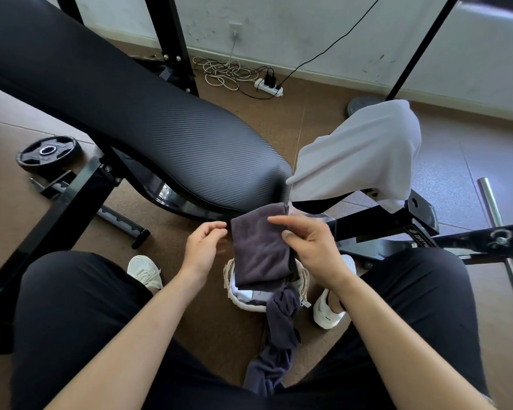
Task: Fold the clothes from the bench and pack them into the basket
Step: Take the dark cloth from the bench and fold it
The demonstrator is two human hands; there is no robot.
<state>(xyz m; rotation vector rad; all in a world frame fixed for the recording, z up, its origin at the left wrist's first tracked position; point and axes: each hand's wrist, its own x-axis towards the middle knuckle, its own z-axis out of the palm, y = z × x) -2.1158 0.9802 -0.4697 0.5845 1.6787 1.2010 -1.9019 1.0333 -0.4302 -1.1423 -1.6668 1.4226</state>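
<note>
I see right hand (314, 247) gripping folded dark grey cloth (258, 247) above pale woven basket (229, 275) | left hand (202, 247) loosely curled, holds nothing

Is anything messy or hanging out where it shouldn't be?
Yes. A crumpled dark grey garment hangs out over the rim of the basket and trails toward the person's lap, not folded like the folded grey cloth the right hand holds above it. A white garment also lies draped, unfolded, over part of the bench.
</note>
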